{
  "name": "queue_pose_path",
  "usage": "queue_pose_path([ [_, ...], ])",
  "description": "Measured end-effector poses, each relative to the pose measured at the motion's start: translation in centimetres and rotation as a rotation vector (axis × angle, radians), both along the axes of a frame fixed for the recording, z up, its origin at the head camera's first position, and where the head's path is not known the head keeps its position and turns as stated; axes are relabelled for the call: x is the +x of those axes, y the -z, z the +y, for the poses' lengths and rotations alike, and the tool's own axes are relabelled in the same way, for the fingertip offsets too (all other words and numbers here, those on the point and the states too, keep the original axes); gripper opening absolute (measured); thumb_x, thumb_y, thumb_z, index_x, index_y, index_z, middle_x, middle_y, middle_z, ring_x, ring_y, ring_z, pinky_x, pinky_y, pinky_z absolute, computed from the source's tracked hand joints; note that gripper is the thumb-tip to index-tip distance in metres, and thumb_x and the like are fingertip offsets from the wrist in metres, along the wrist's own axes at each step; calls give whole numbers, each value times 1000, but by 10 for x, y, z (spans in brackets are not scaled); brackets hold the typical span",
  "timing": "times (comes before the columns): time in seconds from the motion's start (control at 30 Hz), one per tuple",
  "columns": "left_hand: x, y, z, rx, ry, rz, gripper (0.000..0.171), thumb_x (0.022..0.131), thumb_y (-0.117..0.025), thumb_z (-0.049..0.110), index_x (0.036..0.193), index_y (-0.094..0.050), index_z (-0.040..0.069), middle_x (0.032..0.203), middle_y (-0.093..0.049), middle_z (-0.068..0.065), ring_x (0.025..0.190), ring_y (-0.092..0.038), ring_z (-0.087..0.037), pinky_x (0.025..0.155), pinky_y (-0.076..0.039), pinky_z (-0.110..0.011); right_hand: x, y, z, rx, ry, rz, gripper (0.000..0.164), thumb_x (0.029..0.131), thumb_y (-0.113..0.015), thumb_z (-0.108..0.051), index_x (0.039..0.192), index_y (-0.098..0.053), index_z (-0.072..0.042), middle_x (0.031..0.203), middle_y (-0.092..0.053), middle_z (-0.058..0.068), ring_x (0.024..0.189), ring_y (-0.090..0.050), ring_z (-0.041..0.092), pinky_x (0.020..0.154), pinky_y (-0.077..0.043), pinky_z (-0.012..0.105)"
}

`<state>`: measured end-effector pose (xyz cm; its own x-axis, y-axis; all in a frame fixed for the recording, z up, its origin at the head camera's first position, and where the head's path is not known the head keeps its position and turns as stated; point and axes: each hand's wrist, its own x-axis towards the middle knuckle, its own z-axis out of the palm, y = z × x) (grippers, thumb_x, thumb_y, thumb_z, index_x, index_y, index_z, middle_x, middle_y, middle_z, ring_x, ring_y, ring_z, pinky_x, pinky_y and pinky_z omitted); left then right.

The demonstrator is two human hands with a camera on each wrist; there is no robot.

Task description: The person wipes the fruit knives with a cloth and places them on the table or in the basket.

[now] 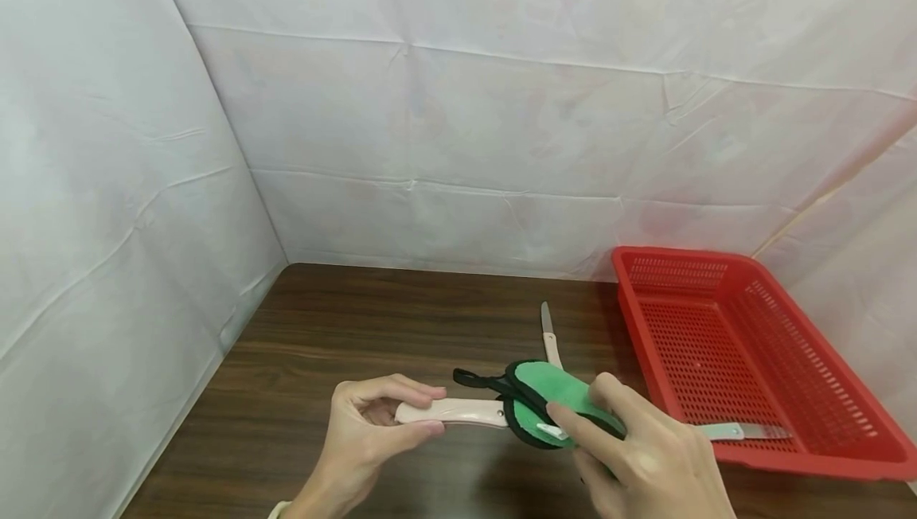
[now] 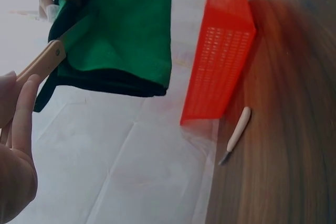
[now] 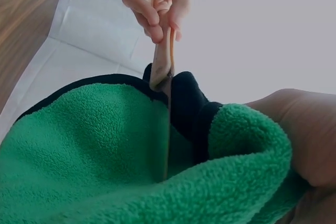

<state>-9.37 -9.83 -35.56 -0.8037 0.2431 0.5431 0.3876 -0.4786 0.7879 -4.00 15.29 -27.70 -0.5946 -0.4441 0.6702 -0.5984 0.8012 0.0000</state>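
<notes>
My left hand [image 1: 358, 435] grips the pale pink handle of a folding knife [image 1: 458, 412], its blade pointing right. A green towel [image 1: 555, 384] with black edging and a hanging loop is folded about that blade. My right hand [image 1: 648, 459] pinches the towel from the right side. In the right wrist view the blade [image 3: 167, 129] lies against the fuzzy green cloth [image 3: 89, 129], its lower end hidden in the fold. The left wrist view shows the knife handle [image 2: 46, 62] in the left fingers, with the towel [image 2: 128, 30] hanging open beyond it.
At the right stands a red perforated plastic basket [image 1: 634, 328]. Inside its near end lies a knife with a pale green handle [image 1: 722, 431]. Another knife with a pinkish handle [image 1: 551, 348] lies on the brown wooden table [image 1: 344, 320] behind the towel. White sheeting [image 1: 444, 121] surrounds the table.
</notes>
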Motion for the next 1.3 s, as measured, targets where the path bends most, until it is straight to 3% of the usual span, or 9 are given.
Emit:
queue_pose_path([
  [0.07, 0, -1, 0, 12, 0, -2, 31, 62, -64, -22, 86, -66, -4, 91, -64, -20, 76, -63, -25, 58, -52, -29, 1, 0, 0, 28, 12, -36, 47, 89, -24, -36, 83, -69, -25, 78, -43, -3, 54, -37, 4, 36, -26, 9],
  [0.3, 2, 0, -2, 53, 19, -9, 34, 62, -62, -23, 87, -66, -1, 92, -64, -19, 79, -62, -27, 61, -53, -31, 2, 4, 0, 53, 7, -16, 47, 89, -22, -38, 85, -68, -28, 77, -41, -4, 54, -32, 2, 37, -18, 6],
  [0.8, 4, 8, -22, 82, 76, -43, 39, 65, -55, -27, 92, -64, -1, 98, -62, -19, 81, -60, -31, 63, -51, -47, 6, 6, 12, 122, 114, -63, 53, 87, -16, -40, 79, -68, -29, 75, -36, -8, 50, -23, -1, 37, -20, 7],
  [1.0, 3, 10, -24, 84, 61, -25, 39, 64, -56, -27, 91, -65, -1, 97, -63, -19, 84, -59, -31, 64, -52, -43, 5, 8, 15, 93, 96, -40, 51, 88, -18, -39, 77, -67, -29, 75, -37, -8, 49, -21, -3, 37, -18, 7],
  [1.3, 3, 11, -25, 78, 67, -18, 38, 64, -54, -28, 91, -64, -3, 97, -62, -21, 80, -60, -34, 61, -50, -48, 3, 12, 19, 21, 56, -18, 46, 87, -24, -38, 81, -68, -28, 77, -40, -10, 50, -27, -4, 37, -19, 6],
])
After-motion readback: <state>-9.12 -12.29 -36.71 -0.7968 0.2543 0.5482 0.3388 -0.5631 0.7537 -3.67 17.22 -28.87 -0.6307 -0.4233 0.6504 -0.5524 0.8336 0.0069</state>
